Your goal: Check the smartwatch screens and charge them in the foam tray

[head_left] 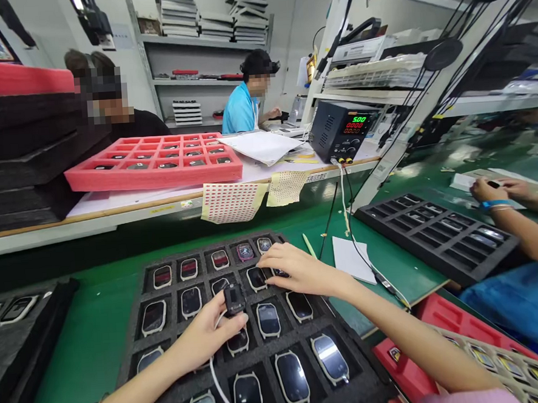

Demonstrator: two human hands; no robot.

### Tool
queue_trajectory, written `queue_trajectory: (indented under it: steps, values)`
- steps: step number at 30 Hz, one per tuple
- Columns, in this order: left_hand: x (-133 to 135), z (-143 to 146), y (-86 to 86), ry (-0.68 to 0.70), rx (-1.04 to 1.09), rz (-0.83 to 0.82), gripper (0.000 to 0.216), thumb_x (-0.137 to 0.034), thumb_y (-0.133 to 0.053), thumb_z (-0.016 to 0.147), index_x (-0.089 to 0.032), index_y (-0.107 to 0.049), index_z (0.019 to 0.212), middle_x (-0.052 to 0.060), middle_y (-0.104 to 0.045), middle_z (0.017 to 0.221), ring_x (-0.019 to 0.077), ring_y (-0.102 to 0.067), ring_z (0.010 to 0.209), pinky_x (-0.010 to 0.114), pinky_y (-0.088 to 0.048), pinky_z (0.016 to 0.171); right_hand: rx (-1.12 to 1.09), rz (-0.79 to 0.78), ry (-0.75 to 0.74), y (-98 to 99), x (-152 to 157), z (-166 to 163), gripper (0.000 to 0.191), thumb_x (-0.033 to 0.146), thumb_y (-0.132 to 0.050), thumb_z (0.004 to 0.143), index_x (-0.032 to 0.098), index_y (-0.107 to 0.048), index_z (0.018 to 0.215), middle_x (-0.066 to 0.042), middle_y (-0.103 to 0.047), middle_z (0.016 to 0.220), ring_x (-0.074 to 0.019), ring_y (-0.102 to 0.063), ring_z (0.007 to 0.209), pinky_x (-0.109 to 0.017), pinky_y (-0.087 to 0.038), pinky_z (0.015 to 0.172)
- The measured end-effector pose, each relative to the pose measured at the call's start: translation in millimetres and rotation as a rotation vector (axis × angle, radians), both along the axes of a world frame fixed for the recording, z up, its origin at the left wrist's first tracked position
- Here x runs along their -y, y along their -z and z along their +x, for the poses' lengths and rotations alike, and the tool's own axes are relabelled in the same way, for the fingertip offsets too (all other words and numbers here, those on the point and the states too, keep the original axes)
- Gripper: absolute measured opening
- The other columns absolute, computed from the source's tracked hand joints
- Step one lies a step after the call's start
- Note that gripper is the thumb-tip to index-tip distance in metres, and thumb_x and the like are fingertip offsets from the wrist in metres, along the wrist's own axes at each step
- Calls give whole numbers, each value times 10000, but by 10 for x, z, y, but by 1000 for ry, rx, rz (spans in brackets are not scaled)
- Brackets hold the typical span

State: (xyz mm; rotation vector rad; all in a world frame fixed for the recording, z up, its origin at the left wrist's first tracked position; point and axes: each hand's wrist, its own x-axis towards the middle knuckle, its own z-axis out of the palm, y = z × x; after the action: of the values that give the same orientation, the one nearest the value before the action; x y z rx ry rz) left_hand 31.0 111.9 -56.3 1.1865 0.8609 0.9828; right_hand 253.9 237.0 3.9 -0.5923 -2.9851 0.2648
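Note:
My left hand (213,326) is closed on a small black charger block (233,298), from which a white cable (220,390) runs down toward the front. Beneath both hands lies a black foam tray (135,322) whose compartments hold several smartwatches. My right hand (295,270) reaches in from the right, its fingertips and thumb at the edges of a smartwatch (256,279) in the second row. That watch is partly covered by the fingers. Some watches in the back row, such as a purple-edged smartwatch (245,252), have lit screens.
A power supply (337,130) and a pink foam tray (158,179) stand on the raised shelf. Right of my tray are a white paper pad (352,258), a green pen (309,246) and another black tray (439,227). A co-worker's hands (500,190) are at far right.

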Motion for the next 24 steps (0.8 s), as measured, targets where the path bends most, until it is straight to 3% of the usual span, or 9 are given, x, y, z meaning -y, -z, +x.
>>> queue_trajectory:
  steps: [3, 5, 8, 12, 16, 20, 24]
  values:
    - [-8, -15, 14, -21, 17, -5, 328, -316, -591, 863, -197, -532, 1163, 51, -604, 1096, 151, -544, 972, 258, -413, 914, 64, 6, -46, 3, -49, -253, 284, 198, -761, 754, 131, -653, 1008, -91, -642, 921, -271, -519, 929, -375, -405, 835]
    - [-13, -23, 16, -29, -23, -43, 335, -340, -598, 854, -190, -529, 1146, 43, -614, 1019, 108, -558, 769, 192, -464, 690, 56, 4, -45, 31, -94, -340, 243, 193, -794, 700, 126, -679, 904, -83, -643, 820, -275, -527, 867, -368, -413, 792]
    - [-30, -34, 10, -13, -65, -120, 361, -385, -632, 816, -183, -523, 1095, 14, -590, 909, 25, -367, 454, 146, -276, 365, 17, -17, -23, 39, -136, -345, 217, 219, -784, 690, 128, -689, 862, -68, -634, 766, -254, -540, 798, -339, -434, 725]
    - [-55, -54, -30, -10, -7, -132, 360, -354, -692, 763, -159, -527, 1017, -4, -555, 830, 11, -320, 423, 143, -254, 342, -103, -72, 34, -77, -62, -275, 352, 284, -731, 758, 116, -639, 1053, -68, -621, 864, -212, -559, 784, -299, -468, 676]
    - [-66, -74, -75, 21, 17, -142, 412, -301, -745, 711, -141, -540, 1030, 28, -606, 861, 29, -388, 471, 140, -272, 360, -298, -208, -64, -163, 172, -358, 402, 225, -733, 753, 169, -601, 1129, -73, -586, 998, -228, -542, 930, -348, -470, 828]
    - [-76, -72, -50, -29, 11, -94, 443, -348, -745, 707, -130, -551, 1041, 19, -620, 790, 32, -407, 442, 145, -298, 358, -217, -109, -162, -91, 308, -538, 366, 207, -712, 774, 139, -599, 1116, -110, -556, 1019, -263, -526, 947, -419, -476, 854]
    - [-77, -57, 14, -141, -19, -90, 381, -458, -624, 796, -134, -534, 976, -44, -544, 575, 33, -348, 298, 159, -251, 287, -229, -103, -186, 46, 320, -607, 363, 204, -645, 840, 119, -544, 1178, -139, -536, 1087, -276, -513, 1019, -415, -490, 865]
